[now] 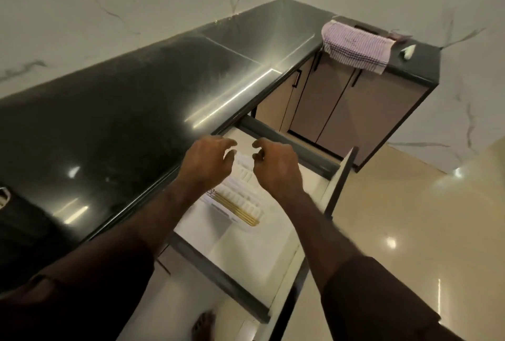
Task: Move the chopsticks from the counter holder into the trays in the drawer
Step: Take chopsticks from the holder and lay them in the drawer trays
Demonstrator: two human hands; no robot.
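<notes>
Over the open drawer [273,234], just below the front edge of the dark worktop [123,111], you are holding both hands close together above the far end of the white tray [247,198]. Your left hand [203,161] is hovering with its fingers loosely curled and apart, gripping nothing that I can make out. Your right hand [276,165] is doing the same, its fingers bent but empty as far as the view is showing; whether any fingertip is touching the tray is hidden behind the knuckles.

A small bundle of gold chopsticks [237,211] is already lying in the tray along its near side, running toward the drawer's front corner, so part of the job is looking done. Most of the tray's ribbed slots beside them are sitting unfilled. The counter holder is not showing clearly in this view, so I cannot tell how many chopsticks are waiting there. Judging from that, you are somewhere in the middle, probably settling the tray or the last bundle before reaching back to the worktop.

A striped cloth [355,45] is draping over the worktop's far right corner.
</notes>
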